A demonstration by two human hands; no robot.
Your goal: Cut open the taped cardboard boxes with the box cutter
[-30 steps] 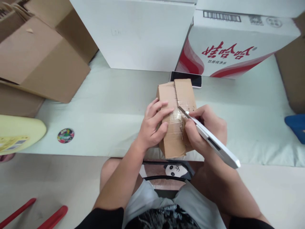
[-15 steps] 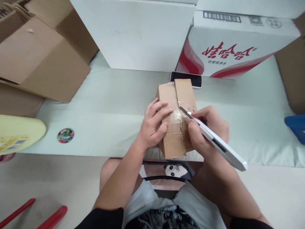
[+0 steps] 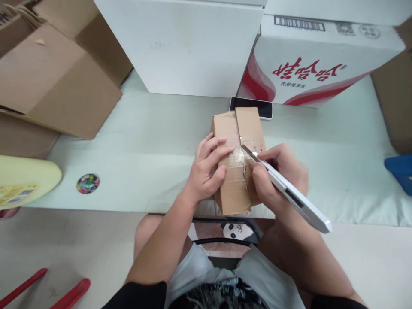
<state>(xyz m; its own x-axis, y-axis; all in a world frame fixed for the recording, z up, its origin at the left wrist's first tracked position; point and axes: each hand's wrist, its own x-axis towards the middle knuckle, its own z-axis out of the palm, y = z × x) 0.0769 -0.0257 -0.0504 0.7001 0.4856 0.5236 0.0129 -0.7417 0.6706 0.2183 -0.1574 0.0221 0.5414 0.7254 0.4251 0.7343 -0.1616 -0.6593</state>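
A small brown cardboard box (image 3: 230, 184) rests near the front edge of the cloth-covered table, clear tape across its middle seam. My left hand (image 3: 206, 169) grips its left side, fingers and thumb bent over onto the top face. In my right hand (image 3: 280, 174) is a white utility knife (image 3: 294, 195), with the blade out and its tip at the taped seam. My right fingers are closed round the front part of the handle, close to the box's right side. A phone (image 3: 252, 106) with a dark screen lies just behind the box.
Behind stand a large white box (image 3: 186, 51) and a white-and-red carton (image 3: 309, 64). Brown cardboard boxes (image 3: 64, 81) fill the left back. A yellow bottle (image 3: 27, 180) and a round colourful disc (image 3: 88, 183) lie at left. At right is a blue object (image 3: 399, 169).
The knife and my right hand have shifted very slightly to the left, the blade tip staying at the seam. My left hand and the box look practically unmoved.
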